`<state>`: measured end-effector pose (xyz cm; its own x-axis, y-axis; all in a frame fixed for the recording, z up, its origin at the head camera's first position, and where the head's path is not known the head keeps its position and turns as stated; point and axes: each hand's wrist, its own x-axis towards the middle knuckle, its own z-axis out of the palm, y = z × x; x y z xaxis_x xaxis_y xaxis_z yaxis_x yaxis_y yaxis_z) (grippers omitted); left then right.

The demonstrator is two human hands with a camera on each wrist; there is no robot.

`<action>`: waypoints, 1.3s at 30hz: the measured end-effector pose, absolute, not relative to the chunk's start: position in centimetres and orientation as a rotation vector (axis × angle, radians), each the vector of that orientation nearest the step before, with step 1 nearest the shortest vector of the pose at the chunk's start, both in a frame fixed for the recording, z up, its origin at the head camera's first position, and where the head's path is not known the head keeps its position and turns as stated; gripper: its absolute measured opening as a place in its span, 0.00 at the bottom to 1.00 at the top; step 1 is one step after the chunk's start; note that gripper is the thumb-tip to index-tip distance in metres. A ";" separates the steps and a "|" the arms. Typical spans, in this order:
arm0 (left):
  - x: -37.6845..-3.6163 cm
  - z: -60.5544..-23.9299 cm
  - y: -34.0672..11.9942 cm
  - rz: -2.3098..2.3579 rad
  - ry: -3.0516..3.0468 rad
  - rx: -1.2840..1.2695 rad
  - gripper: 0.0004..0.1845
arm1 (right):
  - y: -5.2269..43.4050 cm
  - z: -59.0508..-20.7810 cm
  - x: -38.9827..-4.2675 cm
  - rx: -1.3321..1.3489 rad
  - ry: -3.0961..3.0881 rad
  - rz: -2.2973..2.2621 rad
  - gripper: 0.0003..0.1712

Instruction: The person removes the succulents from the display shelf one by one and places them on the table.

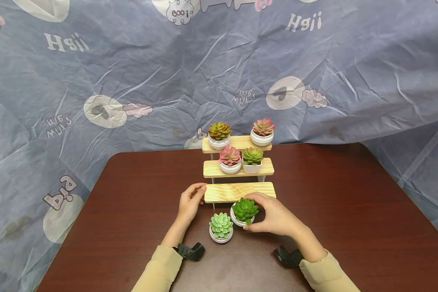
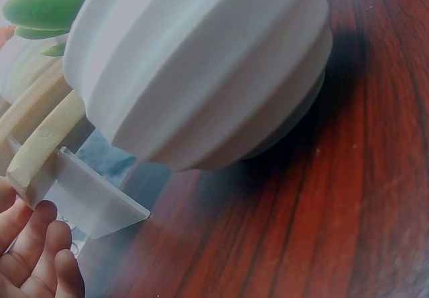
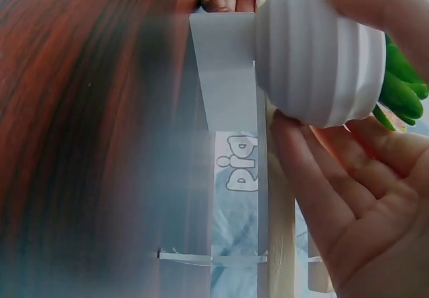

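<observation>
Right hand (image 1: pixel 277 219) grips the dark green succulent pot (image 1: pixel 243 211) at frame centre; left hand (image 1: pixel 190 201) curls round the wooden stand's bottom shelf (image 1: pixel 239 191).

A pale green succulent (image 1: pixel 221 226) in a white pot is sitting on the brown tabletop (image 1: pixel 350 211), just left of the right hand (image 1: pixel 275 217). Beyond the hands, four potted succulents are standing on the upper shelves, with a crumpled blue cloth (image 1: pixel 131 69) hanging behind.
</observation>
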<state>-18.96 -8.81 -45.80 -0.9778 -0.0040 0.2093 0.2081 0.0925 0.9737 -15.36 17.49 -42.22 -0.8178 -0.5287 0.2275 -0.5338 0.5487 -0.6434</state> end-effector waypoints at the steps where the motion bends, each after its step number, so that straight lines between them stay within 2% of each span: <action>1: -18.9 -45.8 -8.8 -2.006 -2.198 -0.209 0.11 | 17.5 -42.2 -15.4 0.954 -2.768 1.137 0.37; 21: -19.0 -45.9 -8.8 -1.987 -2.205 -0.215 0.11 | 19.1 -44.0 -15.2 1.025 -2.792 1.290 0.35; 31: -18.9 -45.8 -8.8 -2.002 -2.200 -0.211 0.11 | 18.8 -44.9 -15.3 1.063 -2.769 1.426 0.33; 39: -18.9 -45.8 -8.8 -2.009 -2.194 -0.210 0.11 | 18.4 -45.1 -15.2 1.059 -2.786 1.420 0.34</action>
<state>-18.88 -8.77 -45.80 -0.9774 -0.0036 0.2111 0.2100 0.0885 0.9737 -15.19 18.39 -45.15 -0.7829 -0.6062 0.1397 -0.4692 0.4279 -0.7725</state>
